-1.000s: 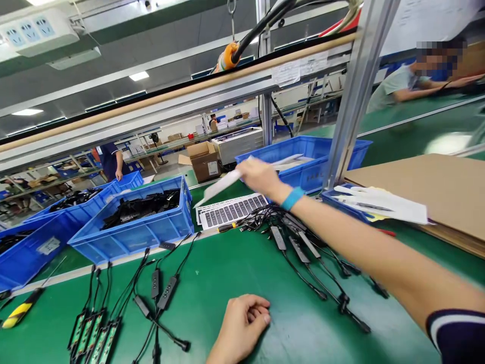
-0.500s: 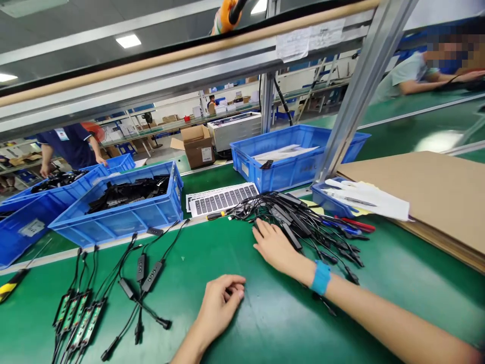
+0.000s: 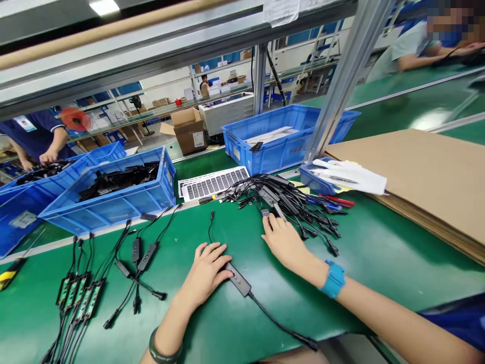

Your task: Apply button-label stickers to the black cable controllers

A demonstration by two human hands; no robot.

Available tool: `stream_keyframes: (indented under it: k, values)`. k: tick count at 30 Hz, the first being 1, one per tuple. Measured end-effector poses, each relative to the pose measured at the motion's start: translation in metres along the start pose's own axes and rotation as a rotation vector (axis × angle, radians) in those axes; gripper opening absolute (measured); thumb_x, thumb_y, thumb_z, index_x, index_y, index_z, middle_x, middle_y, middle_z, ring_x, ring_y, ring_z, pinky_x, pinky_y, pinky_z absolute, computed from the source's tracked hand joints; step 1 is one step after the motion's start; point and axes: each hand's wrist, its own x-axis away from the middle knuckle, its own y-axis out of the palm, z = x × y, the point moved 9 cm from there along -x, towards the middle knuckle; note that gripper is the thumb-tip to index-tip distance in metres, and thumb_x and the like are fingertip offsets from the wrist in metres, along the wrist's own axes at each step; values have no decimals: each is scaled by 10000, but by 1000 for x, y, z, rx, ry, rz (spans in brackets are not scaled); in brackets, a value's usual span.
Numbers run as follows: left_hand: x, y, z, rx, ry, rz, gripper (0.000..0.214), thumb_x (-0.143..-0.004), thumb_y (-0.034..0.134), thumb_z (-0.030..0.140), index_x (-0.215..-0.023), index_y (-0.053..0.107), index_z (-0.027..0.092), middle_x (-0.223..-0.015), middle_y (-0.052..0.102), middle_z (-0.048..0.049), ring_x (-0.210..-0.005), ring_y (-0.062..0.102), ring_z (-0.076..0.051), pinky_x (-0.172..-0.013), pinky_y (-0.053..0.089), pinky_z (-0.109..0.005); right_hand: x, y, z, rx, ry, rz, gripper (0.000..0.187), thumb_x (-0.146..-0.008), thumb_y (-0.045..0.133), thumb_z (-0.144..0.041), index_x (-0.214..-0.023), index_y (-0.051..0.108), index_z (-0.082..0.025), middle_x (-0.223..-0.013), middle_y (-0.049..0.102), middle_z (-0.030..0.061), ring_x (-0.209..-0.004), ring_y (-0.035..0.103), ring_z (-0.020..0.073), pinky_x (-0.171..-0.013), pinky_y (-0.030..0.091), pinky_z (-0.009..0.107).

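My left hand (image 3: 207, 273) rests low over the table, thumb and fingers closed about the upper end of a black inline cable controller (image 3: 239, 281). One thin lead runs up from it to a small plug, and a thicker cable trails toward the front edge. At the near side of a heap of similar black controllers and cables (image 3: 290, 199), my right hand (image 3: 286, 245) has its fingers closed on a controller (image 3: 279, 212); the thumb is hidden. To the left lie several closed controllers (image 3: 147, 257) and several opened ones showing green circuit boards (image 3: 91, 301).
Blue bins (image 3: 109, 199) with black parts stand behind on the left; another blue bin (image 3: 265, 159) holds white sheets. Label sheets (image 3: 214, 184), a yellow-black screwdriver (image 3: 13, 273), red-handled pliers (image 3: 337, 201) and stacked cardboard (image 3: 424, 177) surround the work area. A metal post (image 3: 344, 76) rises behind. Two co-workers are nearby.
A controller with its cables now lies at the middle of the table under my left hand, which was empty before. My right hand has drawn slightly nearer along the heap. The view has tilted down.
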Motion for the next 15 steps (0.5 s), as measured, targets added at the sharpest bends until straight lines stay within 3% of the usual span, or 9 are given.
stream_keyframes:
  k: [3,6,8,11,13,15]
  values:
    - [2,-13,-7,-6,-75,117,290,-877,612,452,-987,642,185,-1066,702,-78,-1070,597,-255,-998,411,-519,21,10,-25,-153,-200,38,471,-897,391,-29,-1330,574,-59,-1382,533,247,-1104,590,319,-927,507,492]
    - [4,-17,-14,11,-97,152,296,-867,638,445,-999,629,181,-928,676,-55,-934,594,-230,-897,457,-443,46,2,-58,-440,-442,55,529,-903,346,-2,-1335,598,-174,-1409,550,136,-1198,563,242,-996,507,416]
    - [5,-15,-14,47,-66,153,422,-865,631,475,-1174,590,191,-1052,662,-87,-1001,582,-241,-895,472,-426,54,-8,-71,-582,-521,43,504,-922,351,-21,-1276,648,-220,-1376,588,93,-1206,566,214,-993,518,383]
    - [5,-12,-9,53,33,140,655,-854,612,537,-1400,449,212,-1389,515,-167,-1275,467,-302,-1033,412,-500,54,-25,-78,-735,-616,33,430,-930,383,-44,-1132,723,-213,-1295,648,83,-1188,588,202,-984,523,356]
    - [4,-8,-4,60,84,93,580,-887,583,504,-1393,470,245,-1415,515,-140,-1333,430,-296,-1110,333,-539,45,-31,-68,-772,-583,44,365,-937,417,-90,-1085,729,-210,-1230,680,86,-1140,616,201,-961,529,348]
    - [3,-5,-3,98,87,57,426,-925,557,431,-1316,546,262,-1281,624,-92,-1243,522,-252,-1120,337,-520,29,-27,-42,-642,-408,68,308,-942,453,-154,-1123,698,-198,-1165,690,115,-1072,634,237,-924,531,397]
